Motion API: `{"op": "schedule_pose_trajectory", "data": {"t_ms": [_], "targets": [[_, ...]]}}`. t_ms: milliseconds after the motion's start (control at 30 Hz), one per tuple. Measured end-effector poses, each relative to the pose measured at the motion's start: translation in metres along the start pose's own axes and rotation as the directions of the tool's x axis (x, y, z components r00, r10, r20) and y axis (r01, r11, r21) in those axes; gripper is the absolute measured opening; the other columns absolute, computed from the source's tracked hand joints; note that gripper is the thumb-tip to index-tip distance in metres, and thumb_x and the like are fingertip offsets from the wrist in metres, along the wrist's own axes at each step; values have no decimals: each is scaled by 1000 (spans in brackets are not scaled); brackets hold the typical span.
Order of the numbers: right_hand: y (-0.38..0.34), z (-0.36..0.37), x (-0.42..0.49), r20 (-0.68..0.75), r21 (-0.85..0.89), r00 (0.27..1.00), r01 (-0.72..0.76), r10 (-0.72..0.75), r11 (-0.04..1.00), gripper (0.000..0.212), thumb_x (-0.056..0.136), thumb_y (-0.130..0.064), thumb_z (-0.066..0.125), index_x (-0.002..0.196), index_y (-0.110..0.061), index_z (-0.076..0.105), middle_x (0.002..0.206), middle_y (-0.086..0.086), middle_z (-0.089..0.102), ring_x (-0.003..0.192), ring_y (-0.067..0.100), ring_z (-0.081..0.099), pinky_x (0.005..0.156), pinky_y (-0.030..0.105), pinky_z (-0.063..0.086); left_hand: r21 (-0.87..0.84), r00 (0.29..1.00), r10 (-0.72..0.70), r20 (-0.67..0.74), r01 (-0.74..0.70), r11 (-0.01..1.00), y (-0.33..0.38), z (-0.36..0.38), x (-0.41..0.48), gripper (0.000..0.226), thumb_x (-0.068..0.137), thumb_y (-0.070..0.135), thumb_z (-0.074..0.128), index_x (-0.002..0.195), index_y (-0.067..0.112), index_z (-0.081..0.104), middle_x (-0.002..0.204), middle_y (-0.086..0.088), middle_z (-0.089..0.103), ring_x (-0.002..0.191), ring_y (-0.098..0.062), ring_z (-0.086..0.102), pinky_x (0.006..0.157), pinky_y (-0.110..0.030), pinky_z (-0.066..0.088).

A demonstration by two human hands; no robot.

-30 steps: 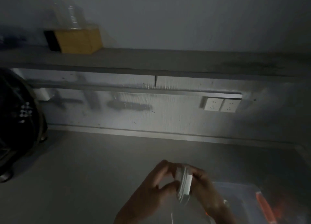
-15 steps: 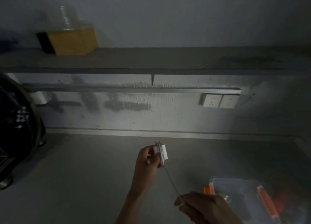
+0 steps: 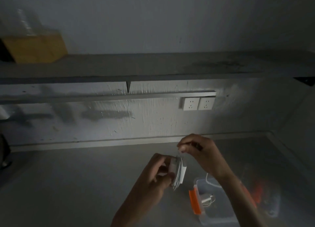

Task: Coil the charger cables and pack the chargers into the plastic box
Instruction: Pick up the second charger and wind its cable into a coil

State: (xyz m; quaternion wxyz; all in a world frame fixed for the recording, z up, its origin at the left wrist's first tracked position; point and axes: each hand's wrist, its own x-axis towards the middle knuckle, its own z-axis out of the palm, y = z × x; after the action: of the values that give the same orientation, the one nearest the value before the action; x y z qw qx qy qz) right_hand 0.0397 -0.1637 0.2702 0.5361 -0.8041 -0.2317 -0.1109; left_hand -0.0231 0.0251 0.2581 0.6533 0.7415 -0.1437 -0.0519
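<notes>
My left hand (image 3: 157,173) grips a white charger (image 3: 180,173) with white cable wound around it, held above the grey counter. Just above it, my right hand (image 3: 198,150) pinches the loose end of the cable (image 3: 179,156) over the top of the charger. The clear plastic box (image 3: 219,214) with orange clips (image 3: 194,202) stands on the counter to the lower right, partly under my right forearm. Another white charger (image 3: 207,200) with its cable lies inside the box.
A grey counter (image 3: 68,184) meets a wall with two white sockets (image 3: 197,103) and a metal rail. A shelf above holds a yellow box (image 3: 34,49). A dark object (image 3: 3,151) sits at the far left edge. The scene is dim.
My right hand rose from the low right, where it held the cable stretched out, to just above the charger. More cable is wound on the charger. The view shifted slightly left.
</notes>
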Motion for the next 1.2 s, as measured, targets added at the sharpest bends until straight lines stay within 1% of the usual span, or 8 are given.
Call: {"op": "schedule_pose_trajectory", "data": {"t_ms": [200,333,400,567,733,867,1100,1200], "targets": [[40,55,-36,39,269,970,-242,241,932,28,91,-25,57,69,-7,60,51,-4,45,47,6,36,46,20,30,-57,985,-37,-166,28,998,-12,-6,1,26,71,22,65,97,21,65,88,8,69,93,-9,64,85,-27,45],[38,82,-69,82,337,941,-335,327,880,25,95,-20,54,74,-16,65,48,7,52,35,10,36,35,14,25,-389,947,-155,-282,35,920,-17,-3,6,20,73,3,57,90,7,67,83,-9,67,79,-15,62,72,-23,49],[37,92,-86,51,157,976,-218,213,963,30,95,-14,55,74,-30,69,45,0,59,32,6,46,36,15,34,-498,914,-230,-334,36,866,-23,-5,11,17,80,0,54,94,-2,63,89,-18,68,86,-27,66,81,-37,55],[33,87,-106,122,-346,973,-141,194,928,28,84,-73,15,85,-78,43,59,-59,41,50,-35,43,46,-4,39,-420,823,-314,-473,103,902,-44,-16,24,18,86,2,58,101,-7,56,106,-30,64,94,-37,68,84,-51,57],[-26,25,-74,127,-437,970,242,-207,866,20,90,-53,46,95,-43,63,84,-38,61,75,-20,59,64,1,44,-268,849,-258,-461,143,953,-54,-16,23,38,70,17,61,100,-7,59,86,-20,60,73,-26,61,59,-28,54],[-30,0,-33,62,-449,965,254,-253,857,17,89,-46,56,92,-36,69,88,-24,70,79,-5,66,67,24,55,-112,932,-126,-340,93,989,-44,5,9,30,75,18,67,96,-2,60,89,-29,62,65,-15,62,58,-25,51],[-16,1,0,56,30,995,80,-82,996,15,79,-35,70,87,-23,76,87,-9,74,84,10,71,74,31,58,-102,996,39,-76,-46,994,-7,7,-18,24,82,11,57,103,1,59,84,-13,64,75,-13,63,68,-20,47],[2,31,-12,75,162,996,-64,53,985,10,78,-38,71,82,-29,76,86,-6,76,82,10,71,75,29,55,-75,989,33,-146,-45,996,-2,0,-23,24,81,11,58,103,4,60,96,-24,64,84,-15,65,71,-20,49]]}}
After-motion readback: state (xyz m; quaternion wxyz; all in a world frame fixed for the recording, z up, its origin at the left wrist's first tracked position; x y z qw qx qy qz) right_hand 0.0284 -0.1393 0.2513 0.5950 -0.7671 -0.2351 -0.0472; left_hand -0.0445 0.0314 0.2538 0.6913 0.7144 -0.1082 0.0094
